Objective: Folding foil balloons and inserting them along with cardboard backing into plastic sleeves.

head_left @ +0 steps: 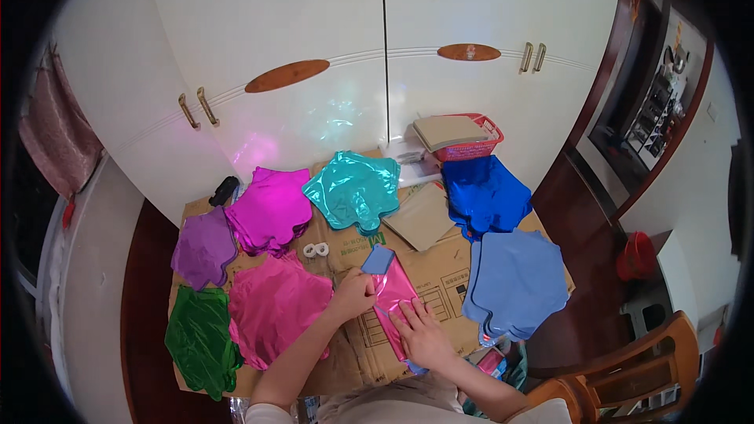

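A folded strip of shiny pink foil sheet (398, 290) lies on the cardboard in front of me, and a blue-grey piece (378, 259) sticks out at its far end. My left hand (355, 296) is closed at the strip's left edge, its fingers curled on the foil; the fingertips are partly hidden. Flat on the near right part of the strip, my right hand (424, 335) has its fingers spread. Left of my left forearm is a stack of pink foil sheets (279, 306). To the right lies a stack of blue-grey sheets (518, 283).
Magenta (271, 208), teal (355, 191), purple (203, 248), green (203, 338) and dark blue foil stacks (487, 192) surround the work area. Two white tape rolls (316, 250) sit mid-table. Behind are a cardboard piece (422, 218) and a red basket (481, 140). A wooden chair (628, 373) stands right.
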### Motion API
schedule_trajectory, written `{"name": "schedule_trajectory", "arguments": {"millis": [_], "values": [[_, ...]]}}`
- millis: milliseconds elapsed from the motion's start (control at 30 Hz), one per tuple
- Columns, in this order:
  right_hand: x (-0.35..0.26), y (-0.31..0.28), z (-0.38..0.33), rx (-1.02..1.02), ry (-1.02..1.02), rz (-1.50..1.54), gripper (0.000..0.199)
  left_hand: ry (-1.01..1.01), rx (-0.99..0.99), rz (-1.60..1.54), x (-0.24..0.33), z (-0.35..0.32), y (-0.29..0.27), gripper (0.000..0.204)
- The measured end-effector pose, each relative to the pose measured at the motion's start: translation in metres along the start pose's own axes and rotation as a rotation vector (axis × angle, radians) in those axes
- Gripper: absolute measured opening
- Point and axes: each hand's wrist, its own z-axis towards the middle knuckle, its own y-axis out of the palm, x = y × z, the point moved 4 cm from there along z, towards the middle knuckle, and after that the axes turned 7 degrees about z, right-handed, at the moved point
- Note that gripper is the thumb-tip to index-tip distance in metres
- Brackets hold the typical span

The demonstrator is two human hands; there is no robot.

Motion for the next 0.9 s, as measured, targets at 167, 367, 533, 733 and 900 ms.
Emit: {"name": "schedule_trajectory", "arguments": {"millis": [167,367,533,733,900], "values": [[0.009,0.015,-0.008,-0.044,0.026,-0.013,0.045,0.574,0.005,0.235,0.059,-0.009,0.009,0.041],[0.008,0.004,-0.004,-0.036,-0.01,0.03,0.04,0.48,-0.105,0.374,0.053,-0.003,0.034,0.051],[0.008,-0.002,-0.007,-0.01,-0.013,0.056,0.045,0.383,0.022,0.506,0.05,0.01,0.027,0.055],[0.013,-0.001,-0.032,-0.027,-0.025,0.081,0.049,0.334,0.118,0.553,0.049,0.018,0.023,0.07],[0.006,-0.016,-0.06,-0.073,-0.022,0.054,0.048,0.337,0.135,0.547,0.049,0.021,0.018,0.076]]}}
